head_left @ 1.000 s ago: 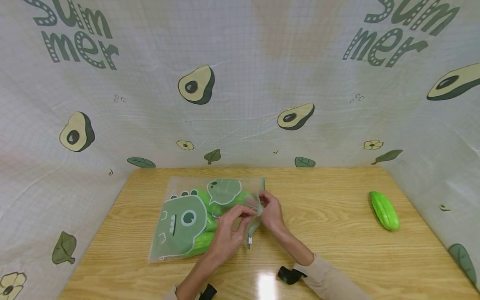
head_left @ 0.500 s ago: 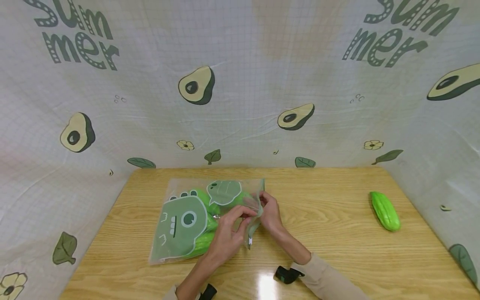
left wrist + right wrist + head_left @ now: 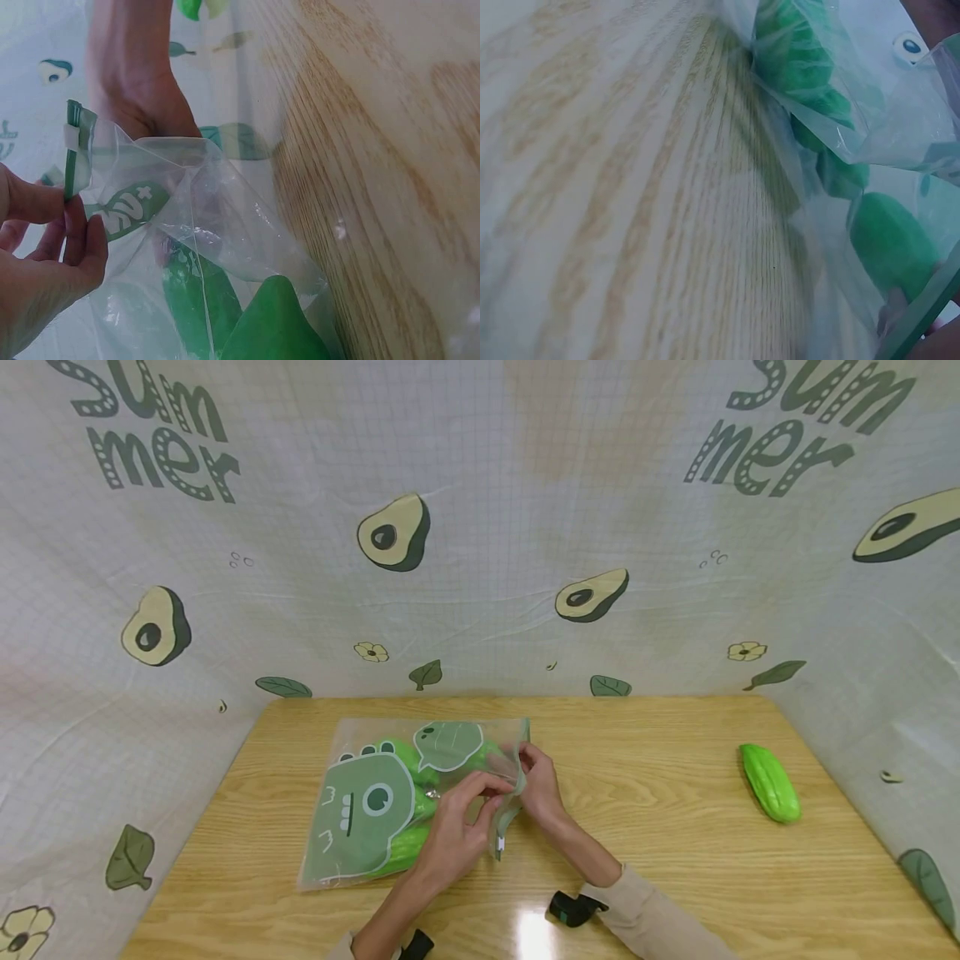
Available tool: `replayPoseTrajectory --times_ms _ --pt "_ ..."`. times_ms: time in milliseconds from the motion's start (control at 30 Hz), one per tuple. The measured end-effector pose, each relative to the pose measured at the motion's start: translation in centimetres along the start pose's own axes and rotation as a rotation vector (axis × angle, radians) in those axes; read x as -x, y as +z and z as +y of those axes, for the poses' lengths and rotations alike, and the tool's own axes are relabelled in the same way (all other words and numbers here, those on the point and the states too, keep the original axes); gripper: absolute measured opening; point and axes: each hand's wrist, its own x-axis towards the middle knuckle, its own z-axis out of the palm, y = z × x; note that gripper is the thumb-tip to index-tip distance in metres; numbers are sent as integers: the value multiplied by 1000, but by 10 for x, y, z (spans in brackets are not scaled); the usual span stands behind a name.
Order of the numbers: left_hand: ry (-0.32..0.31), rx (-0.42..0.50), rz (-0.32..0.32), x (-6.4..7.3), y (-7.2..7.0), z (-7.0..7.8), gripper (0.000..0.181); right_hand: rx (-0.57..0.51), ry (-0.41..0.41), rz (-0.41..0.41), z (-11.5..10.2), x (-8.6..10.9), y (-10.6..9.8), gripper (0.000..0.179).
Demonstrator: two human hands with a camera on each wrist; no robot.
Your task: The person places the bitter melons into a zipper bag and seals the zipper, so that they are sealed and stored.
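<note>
A clear zip bag printed with a green dinosaur lies on the table with several green ribbed bitter melons inside. My left hand pinches the mouth edge between thumb and fingers; the white zip slider sits just above that pinch in the left wrist view. Reaching into the mouth is my right hand, its fingertips at the end of one bitter melon in the right wrist view. The bag's green edge partly hides those fingers. Another bitter melon lies loose at the far right.
The wooden table is bounded at the back and sides by a pale cloth printed with avocados. Black wrist straps hold devices close to the table's surface.
Almost nothing differs. My right forearm has shifted slightly left, while my left hand keeps its place at the bag's mouth. The loose bitter melon has not moved.
</note>
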Motion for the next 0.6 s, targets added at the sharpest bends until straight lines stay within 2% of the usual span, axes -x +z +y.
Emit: replayPoseTrajectory --times_ms 233,600 --pt "17 4 4 0 1 -1 25 -8 7 -52 -2 -2 1 28" --pt "21 -10 15 1 1 0 25 60 5 -96 -3 -4 -2 29"
